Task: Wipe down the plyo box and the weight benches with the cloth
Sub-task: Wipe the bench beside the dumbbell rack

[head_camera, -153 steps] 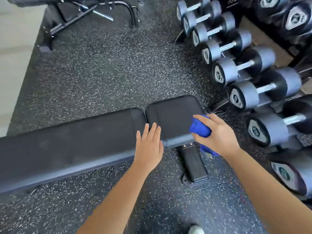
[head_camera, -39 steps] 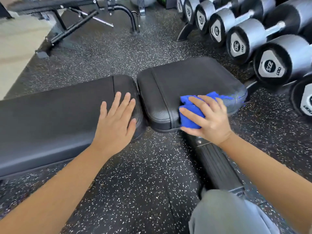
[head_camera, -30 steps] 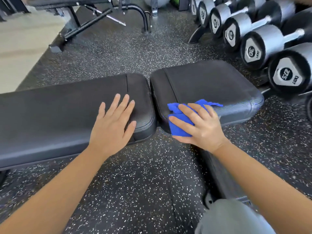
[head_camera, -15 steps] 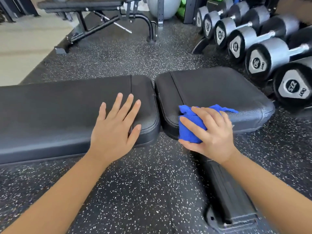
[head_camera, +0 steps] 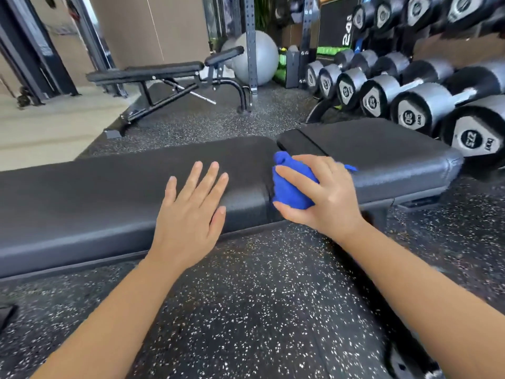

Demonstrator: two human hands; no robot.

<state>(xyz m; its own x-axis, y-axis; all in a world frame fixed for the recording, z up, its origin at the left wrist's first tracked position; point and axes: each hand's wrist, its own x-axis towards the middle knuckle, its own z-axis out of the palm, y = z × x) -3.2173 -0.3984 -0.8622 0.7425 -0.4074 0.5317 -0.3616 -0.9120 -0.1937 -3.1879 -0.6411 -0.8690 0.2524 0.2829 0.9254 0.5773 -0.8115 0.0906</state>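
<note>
Both hands are on the near weight bench (head_camera: pixel 95 192), which runs across the middle of the frame. The left hand (head_camera: pixel 188 214) lies flat and palm down on the long back pad, its fingers straight and a little spread and its thumb at the pad's rounded near edge; it holds nothing. The right hand (head_camera: pixel 325 198), just to the right of it, grips the bunched blue cloth (head_camera: pixel 289 187), with the fingers curled over the top and the thumb tucked under the bundle on the near side. That cloth sits at the seam where the long pad meets the shorter seat pad (head_camera: pixel 382 154), pressed against the near edge. A small corner of it shows past the knuckles on the seat pad. Two bare forearms reach in from the bottom of the frame.

Below the bench spreads a black rubber floor (head_camera: pixel 246 310) flecked with white. A row of dumbbells (head_camera: pixel 410 105) with grey heads fills the upper right, slightly blurred, and the nearest one is just beyond the seat pad's far right corner. A second weight bench (head_camera: pixel 164 71) on a black frame stands at upper centre-left, well apart from the first. Behind it a grey exercise ball (head_camera: pixel 259 58) rests beside a perforated steel upright (head_camera: pixel 250 36). A pale floor (head_camera: pixel 41 127) borders the rubber at the left of the frame.
</note>
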